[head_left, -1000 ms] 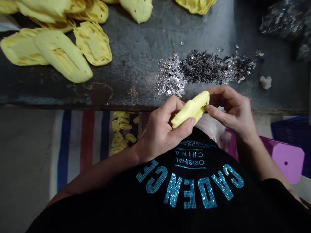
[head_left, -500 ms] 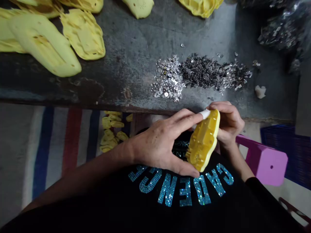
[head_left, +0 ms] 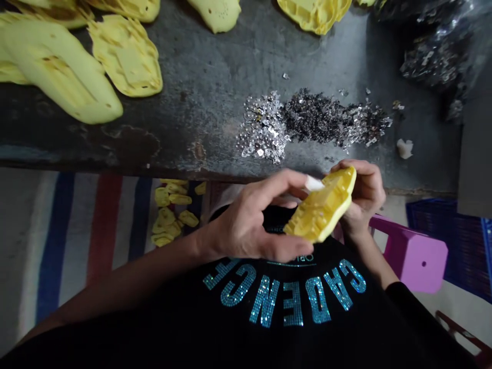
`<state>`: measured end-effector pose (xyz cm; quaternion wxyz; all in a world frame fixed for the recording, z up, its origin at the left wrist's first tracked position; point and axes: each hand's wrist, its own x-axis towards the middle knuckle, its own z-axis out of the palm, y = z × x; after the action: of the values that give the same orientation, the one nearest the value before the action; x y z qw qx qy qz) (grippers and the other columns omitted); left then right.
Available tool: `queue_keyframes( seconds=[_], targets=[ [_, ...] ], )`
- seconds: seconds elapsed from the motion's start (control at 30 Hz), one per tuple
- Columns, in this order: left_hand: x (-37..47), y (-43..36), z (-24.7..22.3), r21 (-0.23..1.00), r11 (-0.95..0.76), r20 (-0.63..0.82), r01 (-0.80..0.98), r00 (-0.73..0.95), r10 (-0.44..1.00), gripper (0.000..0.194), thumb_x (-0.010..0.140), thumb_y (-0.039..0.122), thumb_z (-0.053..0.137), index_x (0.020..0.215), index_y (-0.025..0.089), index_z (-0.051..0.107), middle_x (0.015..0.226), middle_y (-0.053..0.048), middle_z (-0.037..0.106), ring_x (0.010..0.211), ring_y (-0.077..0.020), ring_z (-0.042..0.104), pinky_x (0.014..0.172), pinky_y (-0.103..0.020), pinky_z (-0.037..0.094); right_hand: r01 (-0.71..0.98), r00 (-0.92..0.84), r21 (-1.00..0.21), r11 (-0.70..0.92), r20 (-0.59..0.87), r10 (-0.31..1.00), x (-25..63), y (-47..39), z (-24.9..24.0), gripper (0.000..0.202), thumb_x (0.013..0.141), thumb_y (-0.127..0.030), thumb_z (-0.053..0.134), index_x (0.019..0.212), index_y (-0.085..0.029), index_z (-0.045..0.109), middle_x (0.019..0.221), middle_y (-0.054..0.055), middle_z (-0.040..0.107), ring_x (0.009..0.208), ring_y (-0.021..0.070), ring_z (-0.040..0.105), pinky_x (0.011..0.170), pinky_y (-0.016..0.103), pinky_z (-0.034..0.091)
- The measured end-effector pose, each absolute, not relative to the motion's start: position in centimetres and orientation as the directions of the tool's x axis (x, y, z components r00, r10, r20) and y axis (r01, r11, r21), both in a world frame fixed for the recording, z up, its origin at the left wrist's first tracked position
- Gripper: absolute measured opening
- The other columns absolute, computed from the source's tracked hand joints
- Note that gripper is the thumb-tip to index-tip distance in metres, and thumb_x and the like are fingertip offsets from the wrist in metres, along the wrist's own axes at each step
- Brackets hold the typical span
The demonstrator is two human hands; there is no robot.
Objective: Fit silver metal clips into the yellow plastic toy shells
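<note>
A yellow moulded piece [head_left: 321,207] is held tilted in front of the black shirt, its ribbed hollow side facing up and left. My right hand [head_left: 363,192] grips its upper right end, fingers curled behind it. My left hand [head_left: 255,220] is at the piece's left side, with the thumb along the lower edge and a white-wrapped fingertip [head_left: 314,183] at the upper edge. Beyond the hands, small silvery metal clips [head_left: 263,128] and darker ones [head_left: 319,115] lie heaped on the grey metal table [head_left: 215,97].
More yellow pieces [head_left: 63,72] lie at the table's back left and top. Bagged clips [head_left: 436,56] are at the back right, near a white scrap [head_left: 405,148]. Below the table are small yellow pieces [head_left: 167,220] on striped cloth [head_left: 103,220], a purple stool [head_left: 417,259] and a blue crate [head_left: 455,241].
The yellow piece has turned from nearly upright to a flatter slant, its lower end swinging left and up. My left fingers have shifted and bent along it. The view has moved slightly.
</note>
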<state>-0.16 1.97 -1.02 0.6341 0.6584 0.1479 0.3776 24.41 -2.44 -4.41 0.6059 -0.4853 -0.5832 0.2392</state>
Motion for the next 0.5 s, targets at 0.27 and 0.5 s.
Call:
queue_keyframes(
  seconds=[0.27,0.5],
  targets=[
    [-1.9,1.5,-1.1,0.975,-0.219,0.211,0.024,0.184,0.96,0.036,0.104,0.057,0.079,0.114,0.024,0.069,0.085,0.0,0.069,0.067,-0.0148,0.06,0.059,-0.026,0.051,-0.029,-0.159,-0.999,-0.04,-0.035,0.987,23.3,-2.4,-2.5,0.042,0.093,-0.048,0.097,0.125,-0.033,0.074,0.106,-0.001,0.08,0.089,0.0183,0.077,0.079,0.033,0.066],
    [-3.0,2.1,1.4,0.979,0.199,-0.176,0.042,0.663,0.728,0.026,0.109,0.043,0.077,0.106,0.021,0.065,0.079,0.004,0.06,0.065,-0.0101,0.055,0.055,-0.019,0.042,0.098,-0.4,-0.995,-0.012,-0.05,0.915,23.1,-0.1,1.9,0.046,0.088,-0.041,0.103,0.128,-0.028,0.082,0.11,0.0,0.082,0.092,0.0174,0.075,0.08,0.031,0.063]
  ],
)
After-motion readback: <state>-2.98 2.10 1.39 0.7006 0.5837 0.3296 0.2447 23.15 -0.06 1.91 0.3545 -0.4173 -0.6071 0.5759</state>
